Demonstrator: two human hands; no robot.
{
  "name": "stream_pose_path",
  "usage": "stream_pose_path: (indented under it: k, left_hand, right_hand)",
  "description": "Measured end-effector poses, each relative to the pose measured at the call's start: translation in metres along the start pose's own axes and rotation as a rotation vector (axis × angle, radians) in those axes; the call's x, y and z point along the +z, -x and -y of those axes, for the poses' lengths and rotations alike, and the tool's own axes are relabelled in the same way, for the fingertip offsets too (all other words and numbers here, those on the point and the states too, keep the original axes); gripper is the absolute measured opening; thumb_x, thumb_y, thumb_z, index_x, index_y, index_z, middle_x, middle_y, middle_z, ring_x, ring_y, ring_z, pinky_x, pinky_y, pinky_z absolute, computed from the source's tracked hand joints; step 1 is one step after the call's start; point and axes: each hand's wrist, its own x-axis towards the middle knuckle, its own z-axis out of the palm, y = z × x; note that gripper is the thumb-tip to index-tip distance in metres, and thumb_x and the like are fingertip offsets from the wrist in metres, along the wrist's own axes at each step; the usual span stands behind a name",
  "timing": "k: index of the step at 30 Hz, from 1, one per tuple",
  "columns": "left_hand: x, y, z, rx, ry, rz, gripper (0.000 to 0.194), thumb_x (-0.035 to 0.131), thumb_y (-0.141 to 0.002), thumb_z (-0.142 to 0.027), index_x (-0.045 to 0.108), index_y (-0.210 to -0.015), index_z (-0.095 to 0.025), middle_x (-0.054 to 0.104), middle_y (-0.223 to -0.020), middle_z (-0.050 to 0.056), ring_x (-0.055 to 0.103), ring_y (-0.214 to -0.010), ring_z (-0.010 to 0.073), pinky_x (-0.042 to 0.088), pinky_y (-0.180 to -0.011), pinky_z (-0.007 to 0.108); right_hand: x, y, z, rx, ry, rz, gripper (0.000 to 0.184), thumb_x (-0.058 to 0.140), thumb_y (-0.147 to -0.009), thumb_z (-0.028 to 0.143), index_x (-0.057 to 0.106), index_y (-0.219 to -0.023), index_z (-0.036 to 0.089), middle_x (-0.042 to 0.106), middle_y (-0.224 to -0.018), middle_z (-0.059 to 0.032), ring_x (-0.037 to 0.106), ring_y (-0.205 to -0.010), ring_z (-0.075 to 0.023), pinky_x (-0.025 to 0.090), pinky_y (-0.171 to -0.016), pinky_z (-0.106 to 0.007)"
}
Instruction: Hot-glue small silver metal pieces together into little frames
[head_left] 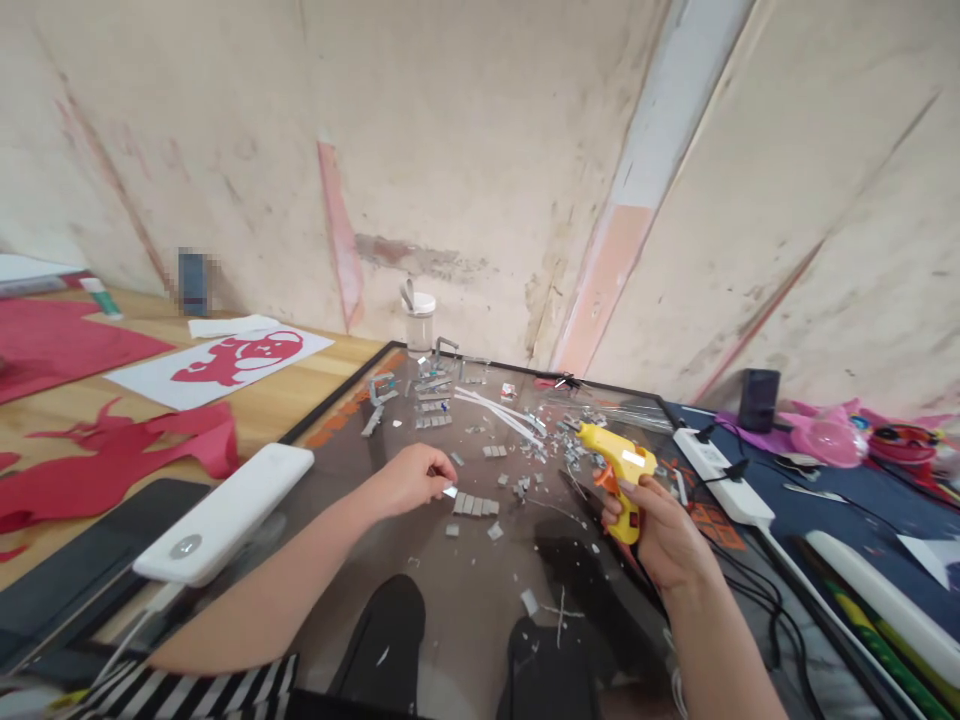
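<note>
My left hand (415,478) is pinched on a small pale flat piece (450,491). Just right of its fingertips lies a row of small grey tiles (475,506) on the dark glass tabletop (450,590). In my right hand (660,530) is a yellow hot glue gun (616,455) with an orange trigger, its nozzle pointing up and left, clear of the tiles. Past my left hand stand several small structures of grey pieces (433,405). Many loose grey scraps (577,445) are scattered near the nozzle.
A lidded clear jar (420,322) stands at the back edge. White strips (501,413) lie mid-table. At left are a white power bank (225,510) and red paper cutouts (127,460). On the right are a power strip (724,475), loose black cables (765,600) and pink items (829,432).
</note>
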Motion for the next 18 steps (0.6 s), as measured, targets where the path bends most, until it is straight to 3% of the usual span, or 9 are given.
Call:
stream_pose_path:
  k: [6, 9, 14, 18]
  left_hand:
    - [0.001, -0.001, 0.009, 0.036, -0.004, -0.061, 0.017, 0.055, -0.066, -0.022, 0.065, -0.077, -0.015, 0.066, -0.071, 0.002, 0.060, -0.067, 0.0141, 0.045, -0.061, 0.022]
    - [-0.004, 0.001, 0.013, 0.026, -0.028, -0.078, 0.016, 0.056, -0.066, -0.021, 0.066, -0.077, -0.014, 0.066, -0.068, 0.001, 0.060, -0.064, 0.0138, 0.045, -0.060, 0.022]
    - [-0.002, 0.007, 0.014, 0.006, 0.114, 0.078, 0.015, 0.057, -0.064, -0.021, 0.063, -0.075, -0.014, 0.063, -0.063, 0.001, 0.060, -0.058, 0.0137, 0.046, -0.054, 0.022]
    - [0.003, 0.016, 0.009, 0.020, 0.068, 0.219, 0.014, 0.057, -0.061, -0.017, 0.064, -0.073, -0.015, 0.062, -0.058, -0.001, 0.059, -0.054, 0.0128, 0.044, -0.052, 0.021]
  right_hand:
    - [-0.002, -0.005, -0.011, 0.016, 0.048, -0.013, 0.025, 0.076, -0.061, 0.016, 0.064, -0.083, 0.015, 0.068, -0.079, -0.0029, 0.054, -0.053, -0.0100, 0.047, -0.048, -0.024]
    - [-0.003, -0.007, -0.016, 0.025, 0.075, 0.004, 0.024, 0.076, -0.061, 0.015, 0.064, -0.083, 0.015, 0.067, -0.078, -0.0026, 0.054, -0.053, -0.0103, 0.048, -0.048, -0.024]
    - [-0.004, -0.007, -0.020, 0.071, 0.132, 0.045, 0.022, 0.075, -0.066, 0.019, 0.065, -0.085, 0.014, 0.068, -0.084, -0.0054, 0.052, -0.053, -0.0081, 0.047, -0.050, -0.022]
    - [0.000, -0.004, -0.021, 0.069, 0.178, 0.060, 0.023, 0.076, -0.065, 0.020, 0.065, -0.084, 0.014, 0.065, -0.071, -0.0012, 0.052, -0.052, -0.0087, 0.045, -0.048, -0.021]
